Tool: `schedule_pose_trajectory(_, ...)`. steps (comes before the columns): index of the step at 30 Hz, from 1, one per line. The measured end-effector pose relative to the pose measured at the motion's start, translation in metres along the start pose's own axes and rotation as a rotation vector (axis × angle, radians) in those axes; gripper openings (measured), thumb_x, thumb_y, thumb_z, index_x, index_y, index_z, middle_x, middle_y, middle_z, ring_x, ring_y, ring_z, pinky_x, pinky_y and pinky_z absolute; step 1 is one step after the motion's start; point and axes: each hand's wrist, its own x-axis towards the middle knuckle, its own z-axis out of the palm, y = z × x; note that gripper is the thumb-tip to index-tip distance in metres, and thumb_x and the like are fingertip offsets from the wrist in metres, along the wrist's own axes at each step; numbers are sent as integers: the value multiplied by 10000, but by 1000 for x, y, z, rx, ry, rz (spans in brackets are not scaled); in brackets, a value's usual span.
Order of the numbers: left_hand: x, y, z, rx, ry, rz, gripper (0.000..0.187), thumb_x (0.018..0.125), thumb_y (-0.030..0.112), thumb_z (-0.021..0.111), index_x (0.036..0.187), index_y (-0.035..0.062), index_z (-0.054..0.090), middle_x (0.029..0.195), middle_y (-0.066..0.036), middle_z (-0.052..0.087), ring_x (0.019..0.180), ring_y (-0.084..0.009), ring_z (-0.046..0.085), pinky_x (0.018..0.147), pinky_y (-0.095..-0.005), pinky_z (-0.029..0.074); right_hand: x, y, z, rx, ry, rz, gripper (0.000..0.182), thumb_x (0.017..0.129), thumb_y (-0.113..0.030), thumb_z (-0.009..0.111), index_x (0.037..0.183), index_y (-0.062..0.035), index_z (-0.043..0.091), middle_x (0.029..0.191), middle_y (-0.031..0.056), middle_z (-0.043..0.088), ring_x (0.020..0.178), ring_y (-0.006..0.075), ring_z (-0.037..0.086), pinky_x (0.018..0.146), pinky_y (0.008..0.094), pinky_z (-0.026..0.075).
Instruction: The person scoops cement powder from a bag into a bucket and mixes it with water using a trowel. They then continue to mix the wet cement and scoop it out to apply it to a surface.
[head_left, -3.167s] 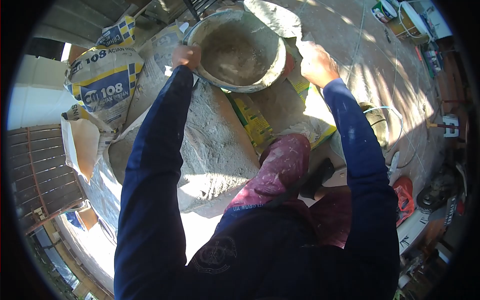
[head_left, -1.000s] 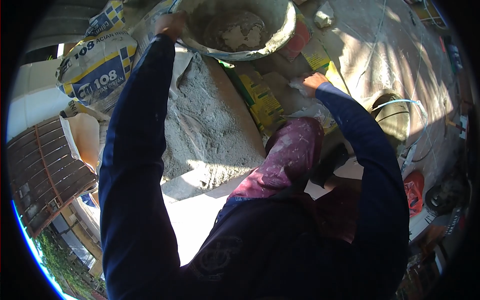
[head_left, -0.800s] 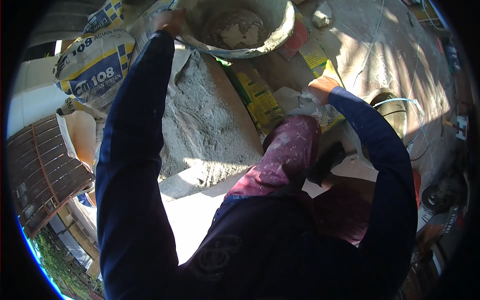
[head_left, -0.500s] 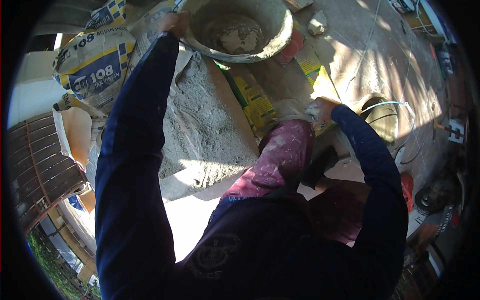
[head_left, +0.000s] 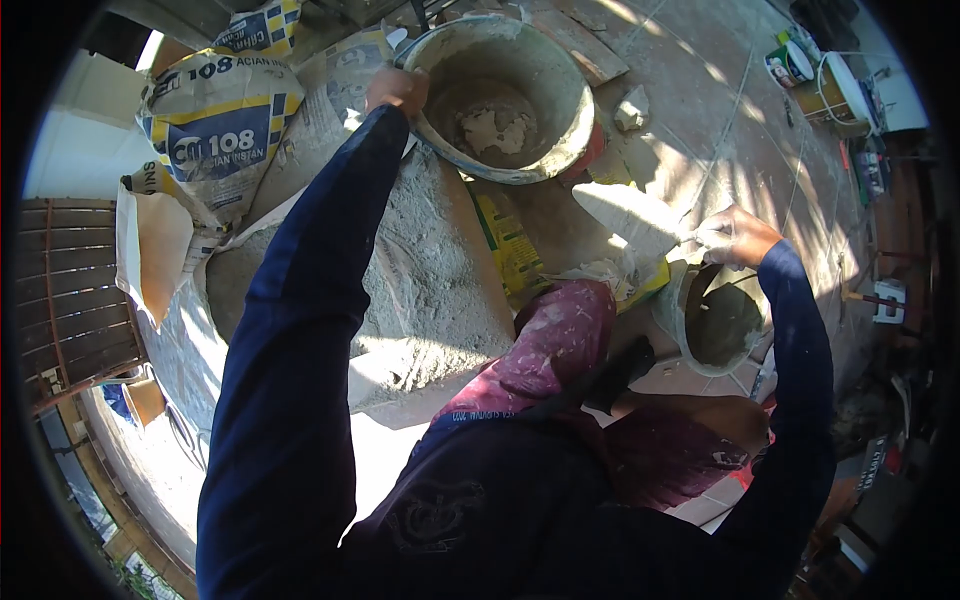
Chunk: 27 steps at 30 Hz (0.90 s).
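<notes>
A large round tub [head_left: 570, 125] with a little grey mix at its bottom stands at the top centre. My left hand [head_left: 398, 90] is closed on the tub's left rim. On the right, my right hand [head_left: 738, 238] grips a trowel [head_left: 630, 212], whose pale blade points left, just below the tub. Beneath my right hand sits a smaller bucket [head_left: 690, 325], tilted and with its opening showing. Grey cement powder [head_left: 425, 270] lies in a heap on an opened sack, left of my knee.
Printed cement bags [head_left: 225, 140] stand at the upper left. Yellow sacking [head_left: 508, 245] lies below the tub. A stone chunk [head_left: 631, 108] rests right of the tub, with a wooden board [head_left: 580, 50] behind. More containers [head_left: 790, 65] are at the upper right.
My right hand has moved up and right from beside my knee, bringing the trowel blade into clear view. The view has shifted. My left hand stays on the tub's rim.
</notes>
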Motion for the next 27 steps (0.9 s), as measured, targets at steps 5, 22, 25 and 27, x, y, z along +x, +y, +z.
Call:
schedule_pose_trajectory(5, -15, 9, -8, -39, 24, -49, 499, 826, 372, 588, 1102, -36, 669, 1148, -246, 657, 1094, -388, 630, 944, -426, 490, 44, -53, -29, 226, -57, -229, 249, 814, -190, 669, 997, -22, 682, 751, 61, 633, 718, 202, 596, 696, 371, 497)
schedule_pose_trajectory(22, -35, 16, -10, -111, 178, -43, 497, 844, 371, 596, 1127, -35, 635, 1088, -257, 670, 1051, -404, 640, 920, -444, 503, 214, -214, 55, -471, 287, -181, 253, 779, -75, 619, 1013, -5, 686, 1061, 231, 679, 1009, 394, 662, 879, 456, 529)
schedule_pose_trajectory(25, -35, 17, -12, -106, 146, -46, 497, 838, 351, 603, 1151, -35, 609, 1093, -261, 666, 1055, -403, 638, 924, -447, 500, 215, -228, 76, -554, 267, -339, 219, 807, -92, 602, 980, -36, 724, 1042, 176, 708, 998, 342, 683, 854, 432, 545)
schedule_pose_trajectory(27, -36, 16, -13, -108, 137, -57, 494, 835, 349, 604, 1148, -34, 613, 1095, -260, 667, 1057, -402, 637, 924, -445, 500, 199, -227, 72, -642, 160, -399, 214, 818, -91, 587, 970, -49, 731, 1020, 160, 716, 978, 323, 690, 835, 422, 547)
